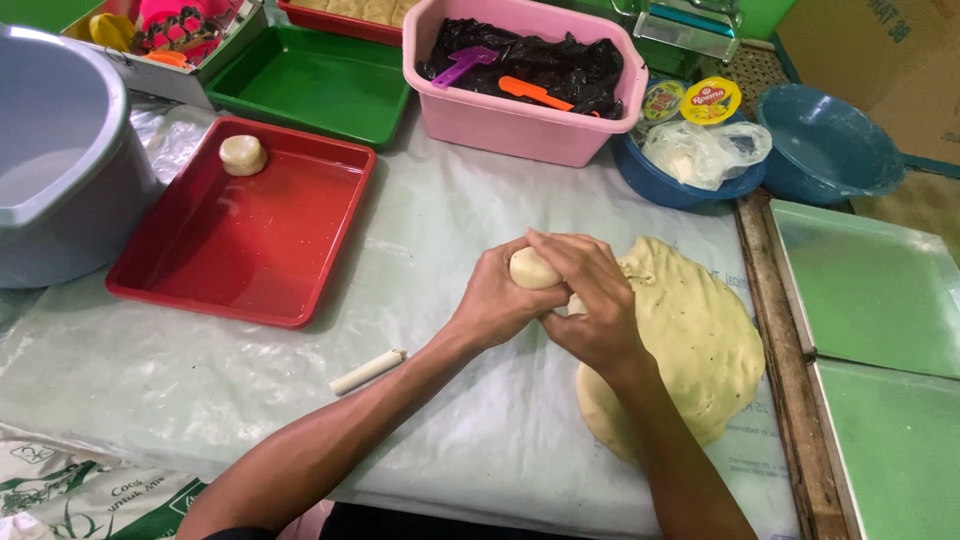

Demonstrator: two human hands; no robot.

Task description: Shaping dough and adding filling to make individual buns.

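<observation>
Hands, left hand (497, 300) and right hand (588, 300), curl fingers tight around 1 dough ball (533, 268) beside flat dough sheet (690, 345), red tray (250, 235) well apart.

Both forearms are bare to the elbow, the left hand (497, 300) and right hand (590, 305) without gloves, rings or watch.

A home-style baking kitchen: a plastic-covered bench (300, 390) carries a big dough slab (690, 340), a red tray (250, 235) (one dough ball inside), basins and tubs.
</observation>
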